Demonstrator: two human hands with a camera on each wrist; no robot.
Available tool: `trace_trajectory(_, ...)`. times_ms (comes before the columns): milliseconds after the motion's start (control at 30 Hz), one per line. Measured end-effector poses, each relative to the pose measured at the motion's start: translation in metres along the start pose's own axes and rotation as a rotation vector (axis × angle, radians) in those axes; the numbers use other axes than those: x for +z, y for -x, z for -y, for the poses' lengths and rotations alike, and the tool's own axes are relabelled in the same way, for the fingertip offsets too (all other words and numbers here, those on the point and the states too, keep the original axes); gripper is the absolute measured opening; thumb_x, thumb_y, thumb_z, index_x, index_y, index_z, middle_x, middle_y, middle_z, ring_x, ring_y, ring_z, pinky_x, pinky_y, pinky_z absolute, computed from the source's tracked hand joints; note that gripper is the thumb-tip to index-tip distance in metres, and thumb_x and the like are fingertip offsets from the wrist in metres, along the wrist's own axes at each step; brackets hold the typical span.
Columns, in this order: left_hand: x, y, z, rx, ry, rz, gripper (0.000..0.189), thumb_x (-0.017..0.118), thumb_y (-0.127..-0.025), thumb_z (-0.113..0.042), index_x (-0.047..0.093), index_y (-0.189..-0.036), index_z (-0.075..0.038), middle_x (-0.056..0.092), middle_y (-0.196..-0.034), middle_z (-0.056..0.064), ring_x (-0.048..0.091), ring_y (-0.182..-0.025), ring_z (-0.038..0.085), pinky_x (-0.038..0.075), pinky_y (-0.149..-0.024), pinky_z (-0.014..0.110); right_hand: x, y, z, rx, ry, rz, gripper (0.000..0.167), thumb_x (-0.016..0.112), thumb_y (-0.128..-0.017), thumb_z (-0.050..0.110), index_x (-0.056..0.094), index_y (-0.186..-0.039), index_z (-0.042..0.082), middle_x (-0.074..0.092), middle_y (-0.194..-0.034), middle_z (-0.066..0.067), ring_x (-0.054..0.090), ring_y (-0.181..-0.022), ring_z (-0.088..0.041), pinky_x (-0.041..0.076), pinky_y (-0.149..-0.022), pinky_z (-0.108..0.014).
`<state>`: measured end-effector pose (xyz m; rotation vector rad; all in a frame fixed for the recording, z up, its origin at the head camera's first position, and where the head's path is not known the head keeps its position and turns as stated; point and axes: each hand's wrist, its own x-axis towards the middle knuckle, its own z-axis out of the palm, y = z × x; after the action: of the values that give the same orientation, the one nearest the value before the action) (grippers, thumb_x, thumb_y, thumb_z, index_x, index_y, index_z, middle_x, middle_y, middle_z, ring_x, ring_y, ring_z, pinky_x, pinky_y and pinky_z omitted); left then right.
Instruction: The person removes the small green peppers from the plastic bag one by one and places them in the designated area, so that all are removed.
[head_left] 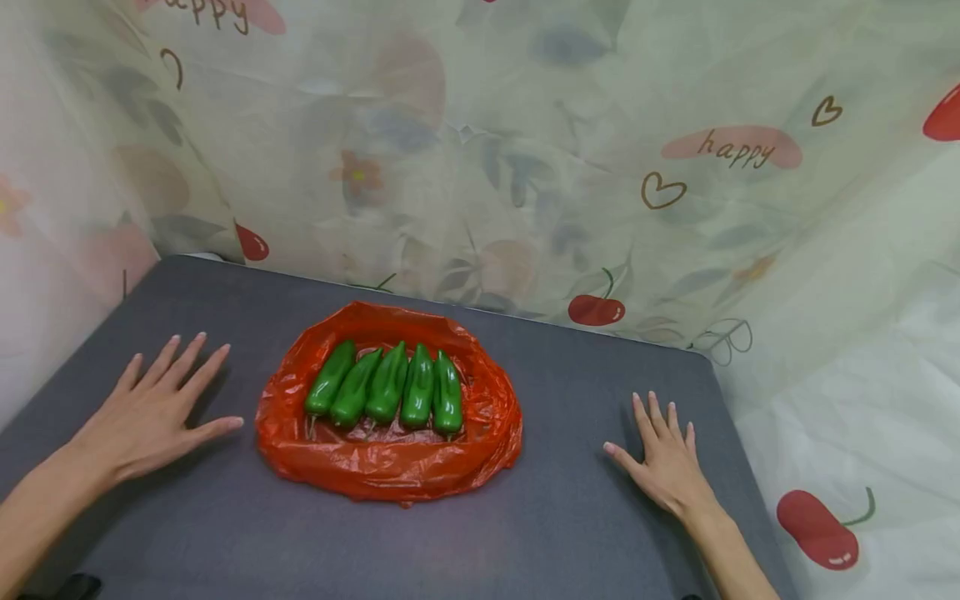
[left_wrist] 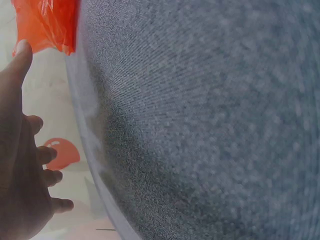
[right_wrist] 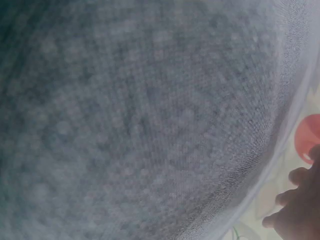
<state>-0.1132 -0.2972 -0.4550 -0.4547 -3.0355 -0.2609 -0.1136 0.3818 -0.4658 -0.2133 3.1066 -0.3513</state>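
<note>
Head view looks forward and down over the table (head_left: 570, 533), left hand (head_left: 159, 408) and right hand (head_left: 666, 467). Wrist views, turned sideways, look close across the table toward the curtain (head_left: 480, 183). Head and left wrist share the bag (head_left: 390, 471).

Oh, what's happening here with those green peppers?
A person holds both hands open with fingers spread over a gray table, the left hand and the right hand on either side of an opened red plastic bag. Five green peppers lie side by side in the bag. Neither hand is touching the bag or the peppers at this moment; the left one is closer to the bag.
</note>
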Motion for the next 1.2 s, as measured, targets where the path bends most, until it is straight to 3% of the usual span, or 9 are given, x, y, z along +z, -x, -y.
trace_trajectory(200,-0.001,0.002,0.001,0.018,0.005,-0.01,0.101,0.06,-0.088,-0.066,0.009,-0.161,-0.018,0.01,-0.162,0.024,0.0,-0.148,0.046,-0.017,-0.111,0.059,0.002,0.003,0.002,-0.003,-0.014,-0.013,0.095,0.055,-0.093,0.064,0.013,-0.16,0.012,0.011,-0.162,-0.023,0.004,-0.146,-0.053,0.004,-0.107,-0.074)
trace_trajectory(700,-0.006,0.006,-0.006,0.067,0.029,-0.04,0.102,0.067,-0.086,-0.062,0.012,-0.161,-0.021,0.015,-0.163,0.018,0.006,-0.15,0.041,-0.012,-0.116,0.054,-0.001,-0.003,0.024,-0.098,-0.005,-0.069,0.094,0.058,-0.091,0.064,0.015,-0.161,0.017,0.016,-0.163,-0.018,0.007,-0.148,-0.046,0.006,-0.112,-0.068)
trace_trajectory(833,-0.01,0.0,-0.011,0.113,0.106,-0.054,0.102,0.075,-0.08,-0.059,0.02,-0.16,-0.024,0.018,-0.163,0.014,0.017,-0.148,0.042,0.005,-0.118,0.058,-0.003,-0.007,0.036,-0.128,-0.033,-0.101,0.093,0.06,-0.091,0.061,0.017,-0.16,0.017,0.019,-0.162,-0.018,0.009,-0.148,-0.045,0.005,-0.114,-0.064)
trace_trajectory(967,-0.015,-0.009,-0.02,0.136,0.232,-0.047,0.101,0.081,-0.076,-0.054,0.028,-0.158,-0.029,0.022,-0.163,0.008,0.027,-0.144,0.041,0.03,-0.104,0.067,-0.005,-0.01,0.049,-0.148,-0.06,-0.109,0.092,0.061,-0.091,0.06,0.018,-0.16,0.018,0.021,-0.162,-0.017,0.014,-0.148,-0.044,0.007,-0.115,-0.063)
trace_trajectory(1067,-0.017,-0.013,-0.026,0.119,0.314,-0.032,0.099,0.083,-0.077,-0.05,0.028,-0.157,-0.034,0.024,-0.162,0.006,0.031,-0.141,0.04,0.035,-0.097,0.07,-0.007,-0.012,0.058,-0.167,-0.08,-0.099,0.091,0.06,-0.092,0.06,0.017,-0.161,0.019,0.021,-0.163,-0.014,0.017,-0.148,-0.043,0.012,-0.115,-0.062)
trace_trajectory(1200,-0.018,-0.017,-0.031,0.132,0.371,-0.038,0.098,0.084,-0.077,-0.046,0.029,-0.157,-0.034,0.028,-0.161,0.006,0.035,-0.139,0.041,0.037,-0.096,0.068,-0.008,-0.012,0.067,-0.2,-0.13,-0.093,0.09,0.063,-0.092,0.056,0.016,-0.161,0.022,0.023,-0.163,-0.008,0.021,-0.148,-0.037,0.022,-0.113,-0.06)
